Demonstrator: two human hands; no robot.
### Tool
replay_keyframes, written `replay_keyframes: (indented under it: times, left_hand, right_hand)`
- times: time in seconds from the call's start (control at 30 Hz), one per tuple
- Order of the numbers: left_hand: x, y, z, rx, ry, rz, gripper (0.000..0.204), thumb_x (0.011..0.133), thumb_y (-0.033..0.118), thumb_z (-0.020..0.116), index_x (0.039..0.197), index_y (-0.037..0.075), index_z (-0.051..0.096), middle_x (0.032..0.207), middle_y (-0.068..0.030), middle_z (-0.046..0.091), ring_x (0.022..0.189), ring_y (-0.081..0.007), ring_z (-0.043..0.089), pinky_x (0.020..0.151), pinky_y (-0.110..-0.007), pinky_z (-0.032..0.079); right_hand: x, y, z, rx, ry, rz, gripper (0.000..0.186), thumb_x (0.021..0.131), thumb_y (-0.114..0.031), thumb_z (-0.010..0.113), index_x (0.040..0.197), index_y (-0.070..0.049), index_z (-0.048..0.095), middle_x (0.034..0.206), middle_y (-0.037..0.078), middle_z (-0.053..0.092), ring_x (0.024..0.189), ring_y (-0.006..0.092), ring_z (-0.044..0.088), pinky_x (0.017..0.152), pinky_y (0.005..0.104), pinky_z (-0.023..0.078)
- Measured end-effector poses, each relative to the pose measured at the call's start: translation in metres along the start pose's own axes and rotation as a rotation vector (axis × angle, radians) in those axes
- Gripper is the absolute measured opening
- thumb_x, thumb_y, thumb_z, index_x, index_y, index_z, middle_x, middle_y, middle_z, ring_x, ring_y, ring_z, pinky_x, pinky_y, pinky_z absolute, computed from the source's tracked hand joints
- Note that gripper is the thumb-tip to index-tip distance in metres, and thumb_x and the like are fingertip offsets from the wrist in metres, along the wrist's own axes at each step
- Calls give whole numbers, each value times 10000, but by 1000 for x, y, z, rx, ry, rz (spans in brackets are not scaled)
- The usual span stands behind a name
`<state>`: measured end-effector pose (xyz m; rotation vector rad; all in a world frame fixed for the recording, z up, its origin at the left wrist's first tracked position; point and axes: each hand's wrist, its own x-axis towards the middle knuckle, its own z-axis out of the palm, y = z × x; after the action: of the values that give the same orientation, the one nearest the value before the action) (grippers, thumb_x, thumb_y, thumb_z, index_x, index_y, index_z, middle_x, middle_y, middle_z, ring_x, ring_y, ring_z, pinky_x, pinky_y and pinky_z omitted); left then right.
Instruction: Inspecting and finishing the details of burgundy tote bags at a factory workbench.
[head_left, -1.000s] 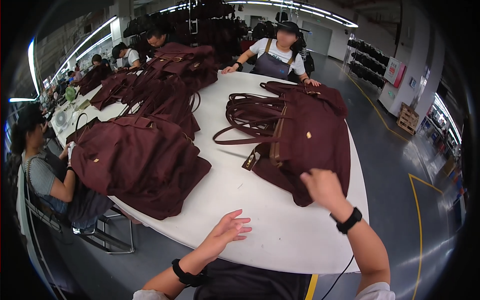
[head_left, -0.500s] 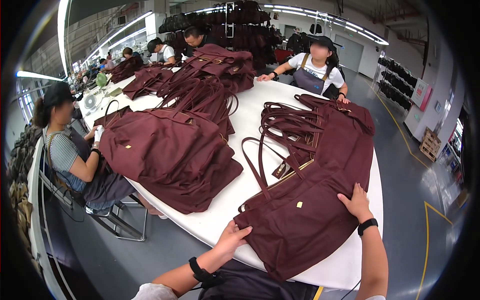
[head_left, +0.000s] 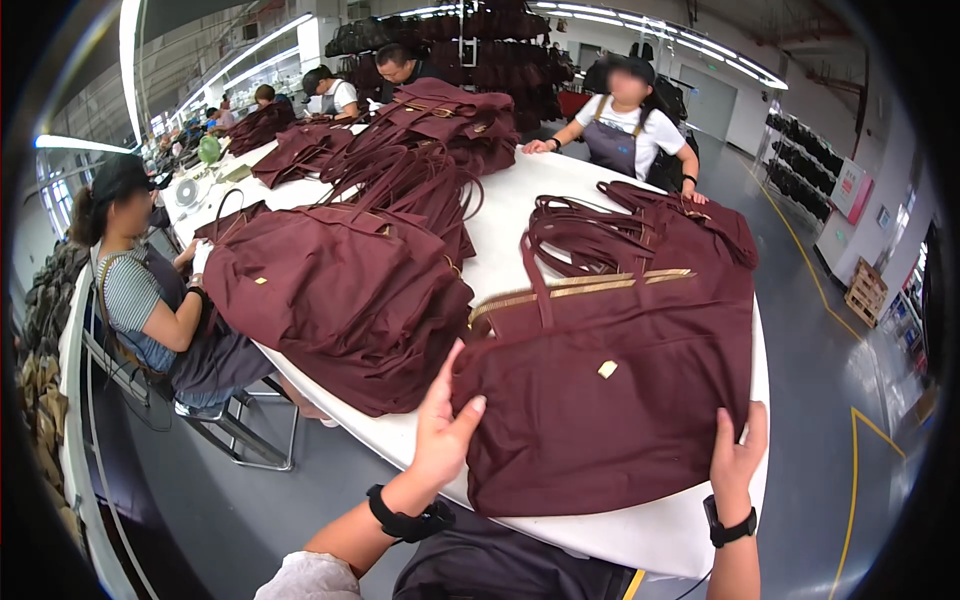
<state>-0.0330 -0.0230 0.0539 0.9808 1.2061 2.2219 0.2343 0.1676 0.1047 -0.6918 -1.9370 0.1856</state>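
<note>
A maroon fabric tote bag point(head_left: 590, 440) lies at the front of the table, its brass-toned zipper along the far edge and a small yellow tag point(head_left: 607, 369) on its face. My left hand point(head_left: 445, 425) grips the bag's left side, thumb in front and the other fingers partly behind the cloth. On the right side, my right hand point(head_left: 738, 445) holds the edge between thumb and fingers. Behind this bag lie more maroon bags point(head_left: 690, 230) with long straps point(head_left: 575, 235) heaped together.
A large pile of maroon bags point(head_left: 340, 290) covers the left of the white table point(head_left: 505, 205). One person point(head_left: 135, 260) sits at the left edge; another point(head_left: 625, 130) stands across, a hand on the bags. Hanging racks point(head_left: 800, 165) and a wooden pallet point(head_left: 865, 290) stand right.
The front bag has turned squarer to me, and its zipper edge now runs nearly level. My left hand has moved up and left along its side; my right hand has shifted down to the right edge.
</note>
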Motion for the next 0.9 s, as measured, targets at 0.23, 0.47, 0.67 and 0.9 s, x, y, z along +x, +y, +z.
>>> replay_keyframes:
  times: [0.23, 0.47, 0.67, 0.9]
  left_hand:
    - [24, 2, -4, 75, -213, -108, 632, 820, -103, 510, 1401, -14, 278, 1361, -114, 413, 1266, -176, 381, 1069, -304, 263]
    - [8, -28, 8, 847, -400, -159, 807, 814, 127, 661, 1434, -9, 163, 1456, -256, 184, 1368, -349, 195, 1091, -382, 219]
    - [-9, -15, 1, 1059, -430, 48, 660, 820, 181, 661, 1366, 2, 337, 1408, -284, 274, 1313, -424, 277, 1060, -430, 277]
    - [-38, 5, 5, 673, -557, -192, 504, 830, 95, 647, 1293, 26, 460, 1252, -152, 509, 1172, -265, 489, 986, -339, 371]
  right_hand:
    - [-58, -10, -65, -54, -195, 404, 221, 804, -131, 657, 829, 64, 555, 664, 82, 566, 596, 128, 512, 566, 250, 414]
    - [-47, 15, -71, -192, -359, 338, 334, 719, -108, 722, 974, 69, 598, 862, 176, 634, 791, 302, 622, 719, 350, 492]
    - [2, 40, 9, -55, -550, 120, 519, 752, -206, 707, 1156, 51, 506, 1115, 206, 563, 1056, 348, 521, 920, 394, 416]
    - [18, 61, 106, -486, -688, 243, 665, 739, -446, 688, 1148, 43, 501, 1137, 172, 542, 1089, 333, 489, 882, 445, 394]
